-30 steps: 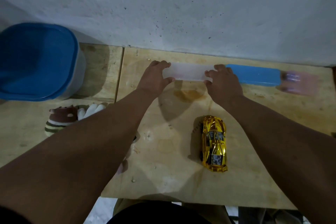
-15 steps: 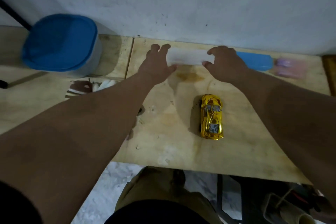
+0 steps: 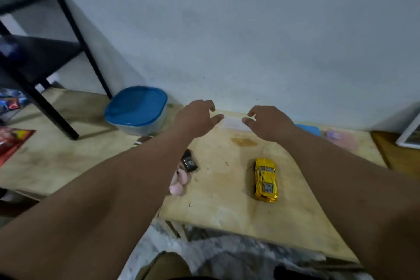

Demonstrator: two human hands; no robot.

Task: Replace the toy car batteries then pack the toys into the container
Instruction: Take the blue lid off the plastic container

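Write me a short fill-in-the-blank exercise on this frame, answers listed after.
1. The toy car on the wooden table is ____ in colour.
2. The container by the wall has a ____ lid.
3. The left hand and right hand are both ____, holding nothing.
4. The black metal rack stands to the ____ of the container.

Answers: gold; blue; open; left

Left hand (image 3: 195,118) and right hand (image 3: 270,123) empty above wooden table (image 3: 227,200), gold toy car (image 3: 265,179), blue-lidded container (image 3: 137,109)
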